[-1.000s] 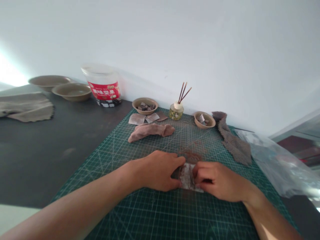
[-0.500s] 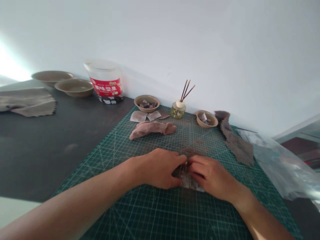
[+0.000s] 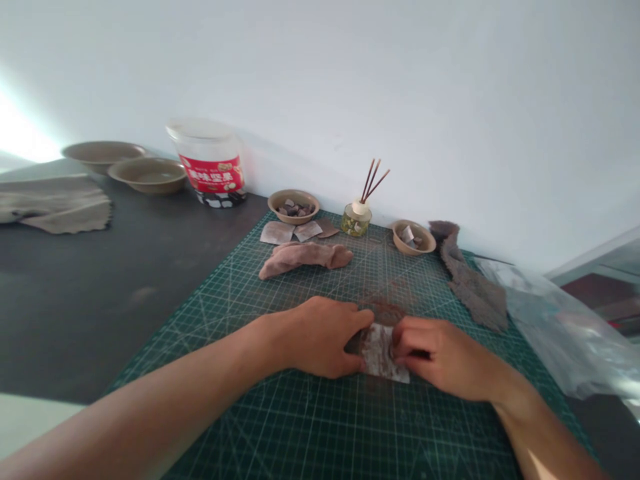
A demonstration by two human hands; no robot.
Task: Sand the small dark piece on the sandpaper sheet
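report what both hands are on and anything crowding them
Left hand braces the smudged white sheet. Right hand at its right side, fingers bent. Rolled cloth lies beyond, clear of both.

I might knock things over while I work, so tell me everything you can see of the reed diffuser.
The reed diffuser stands upright at the far side of the green cutting mat, between two small bowls. Its squat, clear container, seemingly glass, shows yellow-green contents with paler bits. On top is a cream-coloured cap, from which three thin brown sticks fan up, leaning right. Neither hand touches it. Any label is too small to read.
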